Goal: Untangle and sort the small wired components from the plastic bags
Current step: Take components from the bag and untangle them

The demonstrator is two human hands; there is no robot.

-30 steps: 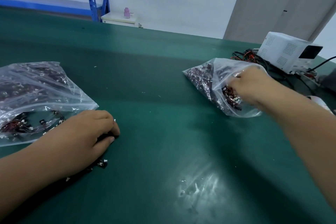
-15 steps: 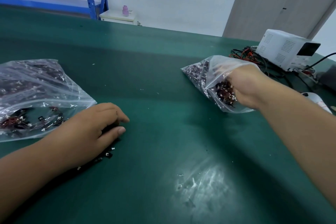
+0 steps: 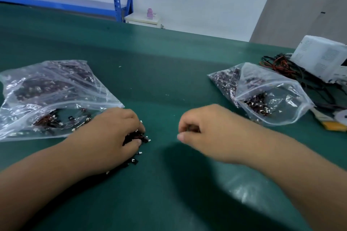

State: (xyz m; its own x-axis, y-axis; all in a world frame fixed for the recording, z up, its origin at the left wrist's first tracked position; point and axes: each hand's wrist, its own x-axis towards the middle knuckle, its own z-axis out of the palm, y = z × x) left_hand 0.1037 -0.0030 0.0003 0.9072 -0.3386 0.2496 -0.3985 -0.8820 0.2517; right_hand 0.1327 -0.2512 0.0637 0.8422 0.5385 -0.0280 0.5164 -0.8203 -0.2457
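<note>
Two clear plastic bags of small dark wired components lie on the green table [image 3: 169,73]: the left bag [image 3: 50,95] and the right bag [image 3: 270,95], whose mouth gapes open. My left hand [image 3: 114,137] rests beside the left bag, its fingers curled round a bundle of black wired components [image 3: 139,138] with white connectors. A few loose pieces lie under its wrist. My right hand [image 3: 208,129] hovers mid-table, blurred, its fingertips pinching something small and dark that I take for wired components.
At the far right stands a white power supply box [image 3: 319,56] with a tangle of black and red cables [image 3: 293,73]. A yellow-handled brush [image 3: 330,122] and a white roll lie beside the right bag. Blue shelving stands behind the table.
My right hand has come out of the right bag and moved left toward the table's middle, fingers pinched. The left hand stays on its bundle beside the left bag.
</note>
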